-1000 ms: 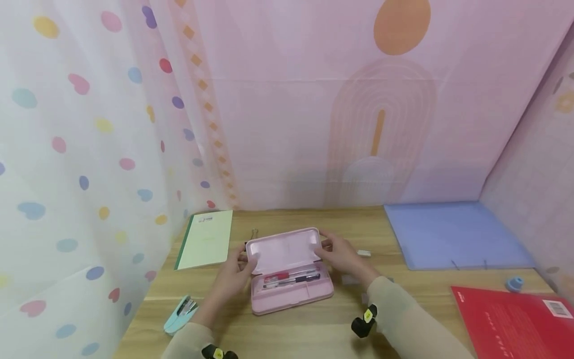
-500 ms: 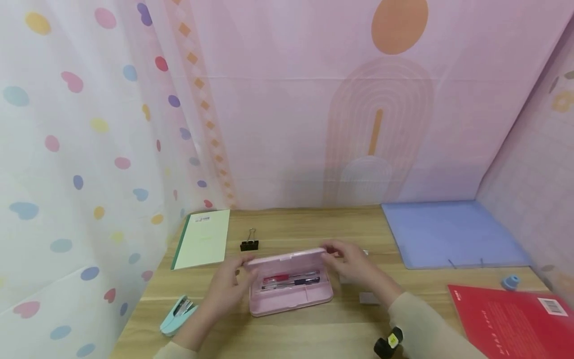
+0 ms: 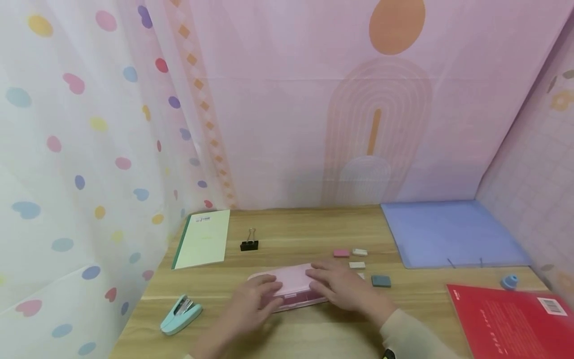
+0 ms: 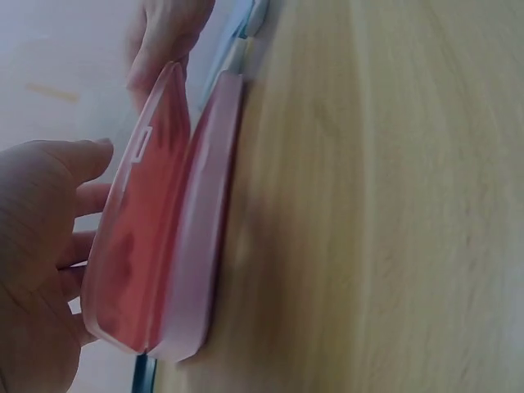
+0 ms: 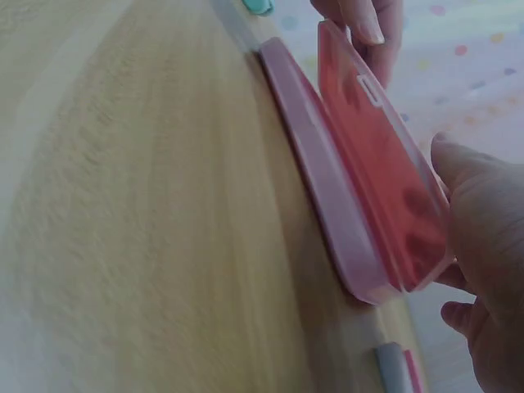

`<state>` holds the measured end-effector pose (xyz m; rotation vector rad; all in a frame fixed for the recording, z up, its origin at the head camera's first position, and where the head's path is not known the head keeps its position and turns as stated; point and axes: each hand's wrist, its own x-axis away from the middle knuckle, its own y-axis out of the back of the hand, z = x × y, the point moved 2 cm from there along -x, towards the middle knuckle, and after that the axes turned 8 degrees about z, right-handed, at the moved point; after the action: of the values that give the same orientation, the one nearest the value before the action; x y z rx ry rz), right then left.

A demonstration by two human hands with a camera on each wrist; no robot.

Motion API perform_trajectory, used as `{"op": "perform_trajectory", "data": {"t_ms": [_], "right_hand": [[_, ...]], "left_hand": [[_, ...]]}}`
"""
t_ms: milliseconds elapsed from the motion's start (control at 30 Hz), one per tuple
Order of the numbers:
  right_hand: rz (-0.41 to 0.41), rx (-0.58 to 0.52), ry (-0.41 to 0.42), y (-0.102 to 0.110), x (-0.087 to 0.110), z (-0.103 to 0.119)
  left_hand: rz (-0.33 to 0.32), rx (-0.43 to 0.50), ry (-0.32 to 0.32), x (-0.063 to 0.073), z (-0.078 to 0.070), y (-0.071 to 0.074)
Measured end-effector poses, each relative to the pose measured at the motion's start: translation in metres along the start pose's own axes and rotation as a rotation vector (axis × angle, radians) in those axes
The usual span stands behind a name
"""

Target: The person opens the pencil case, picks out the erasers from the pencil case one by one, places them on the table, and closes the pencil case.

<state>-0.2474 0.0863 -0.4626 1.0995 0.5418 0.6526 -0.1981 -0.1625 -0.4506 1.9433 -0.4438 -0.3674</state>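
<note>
A pink pencil case (image 3: 293,279) lies on the wooden table between both hands, its lid tilted down over the base with a gap at the front. In the left wrist view the lid (image 4: 135,254) stands at a narrow angle to the base (image 4: 201,254). My left hand (image 3: 252,305) rests its fingers on the lid's left part, thumb toward the front edge. The fingers of my right hand (image 3: 343,285) lie across the lid's right end. From the right wrist, that hand (image 5: 495,237) shows behind the lid, thumb raised off it. The pens inside are hidden.
Right of the case lie a pink block (image 3: 341,253), a grey-blue block (image 3: 381,281) and several white ones. A turquoise stapler (image 3: 181,315), black binder clip (image 3: 249,246) and green notebook (image 3: 202,239) are leftward. A blue folder (image 3: 453,234), red book (image 3: 511,319) and blue cone-shaped piece (image 3: 509,282) are rightward.
The lid has swung forward and down from standing wide open, covering the pens. Both hands have moved with it, from the lid's sides to its top.
</note>
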Motion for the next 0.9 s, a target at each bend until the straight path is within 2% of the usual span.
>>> {"op": "perform_trajectory", "data": {"t_ms": [200,300,533,733,900], "right_hand": [[0.003,0.074,-0.005,-0.014,-0.002,0.002],[0.014,0.111,-0.011,-0.020,-0.004,0.003],[0.054,0.124,-0.051,-0.030,-0.006,0.007],[0.031,0.114,-0.069,-0.030,-0.003,0.008],[0.030,0.116,-0.093,-0.033,0.001,0.009]], "left_hand": [[0.112,-0.144,0.034,-0.002,0.001,-0.016],[0.149,-0.225,0.030,-0.003,0.001,-0.022],[0.139,-0.245,0.001,-0.003,0.002,-0.027],[0.116,-0.299,-0.021,-0.008,0.006,-0.030],[0.122,-0.310,-0.027,-0.007,0.003,-0.032]]}}
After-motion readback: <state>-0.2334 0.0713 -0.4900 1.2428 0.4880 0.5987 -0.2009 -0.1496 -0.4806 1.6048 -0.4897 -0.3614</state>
